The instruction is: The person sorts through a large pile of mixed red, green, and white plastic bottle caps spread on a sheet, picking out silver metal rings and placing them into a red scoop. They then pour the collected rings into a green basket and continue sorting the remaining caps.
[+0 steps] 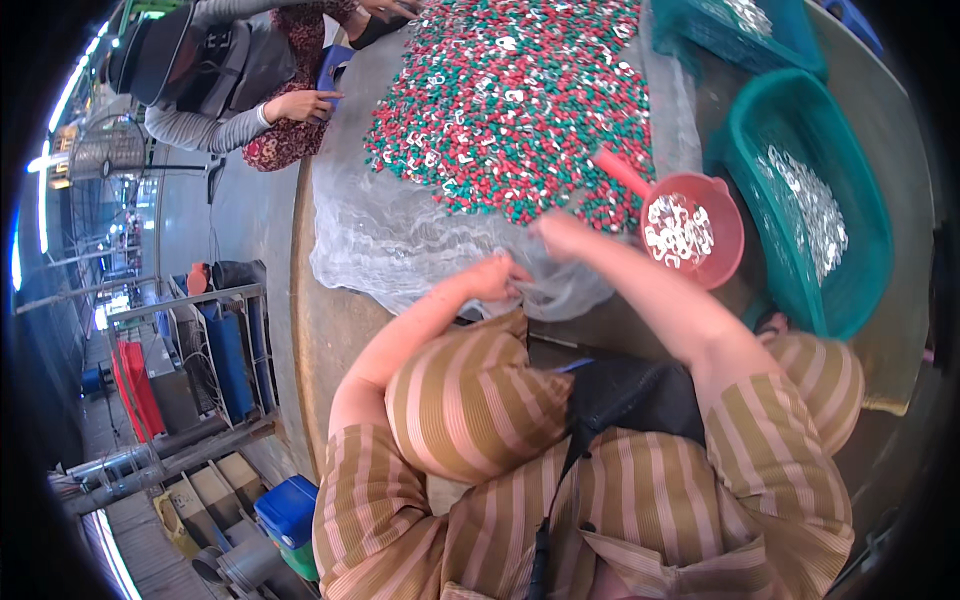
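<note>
A translucent white mesh sheet (375,235) is spread under a wide pile of small red, green and white pieces (520,110). At its near edge, my left hand (495,278) has curled fingers closed on a gathered fold of the sheet. My right hand (556,234) is just beyond it, over the near border of the pile; its fingers are smeared and partly hidden. To the right of my right hand, a pink long-handled scoop (722,250) rests with white ring-like pieces (678,230) inside.
A teal basin (865,215) with pale pieces stands at the right, with another teal tub (690,35) behind it. A co-worker's hand (300,106) is at the table's left side. Left of the table are a floor fan (105,150) and a blue-lidded box (287,508).
</note>
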### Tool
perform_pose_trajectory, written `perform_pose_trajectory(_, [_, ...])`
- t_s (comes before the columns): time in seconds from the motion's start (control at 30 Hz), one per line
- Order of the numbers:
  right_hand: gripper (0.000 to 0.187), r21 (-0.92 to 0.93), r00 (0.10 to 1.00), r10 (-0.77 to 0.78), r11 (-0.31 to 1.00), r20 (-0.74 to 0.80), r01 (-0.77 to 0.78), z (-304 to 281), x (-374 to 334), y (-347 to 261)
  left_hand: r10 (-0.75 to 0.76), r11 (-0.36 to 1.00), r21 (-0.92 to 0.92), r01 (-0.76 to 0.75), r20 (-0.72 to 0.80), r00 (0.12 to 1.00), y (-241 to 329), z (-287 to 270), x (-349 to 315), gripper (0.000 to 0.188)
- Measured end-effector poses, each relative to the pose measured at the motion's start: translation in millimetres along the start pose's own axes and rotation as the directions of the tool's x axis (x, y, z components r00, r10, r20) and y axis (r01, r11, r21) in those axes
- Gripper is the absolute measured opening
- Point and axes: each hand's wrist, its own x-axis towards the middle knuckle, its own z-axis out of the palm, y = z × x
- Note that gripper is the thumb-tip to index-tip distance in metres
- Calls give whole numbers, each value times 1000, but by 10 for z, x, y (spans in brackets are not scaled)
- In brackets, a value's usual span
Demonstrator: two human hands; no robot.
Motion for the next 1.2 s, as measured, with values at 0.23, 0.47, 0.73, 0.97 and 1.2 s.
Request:
perform_pose_trajectory(0.23, [28, -82, 888, 210, 978, 408, -194, 270, -394, -82, 5, 913, -407, 2, 16, 1000, -392, 83, 119, 50])
perform_pose_trajectory(0.47, [42, 145, 872, 273, 923, 408, -357, 514, -205, 146, -402, 900, -250, 357, -794, 457, -1813, -639, 437, 87])
perform_pose_trajectory(0.73, [38, 773, 778, 448, 252, 441, -582, 58, -161, 147, -102, 994, -76, 77, -416, 904, -980, -224, 409, 83])
perform_pose_trajectory(0.97, [23, 529, 831, 556, 709, -11, -467, -189, -293, 69, -529, 750, -653, -104, -687, 498, -1291, 242, 295, 39])
perform_pose_trajectory(1.2, [27, 227, 951, 254, 930, 173, -290, -314, -870, -457, -288, 955, -265, 135, -712, 641, -939, 269, 185, 36])
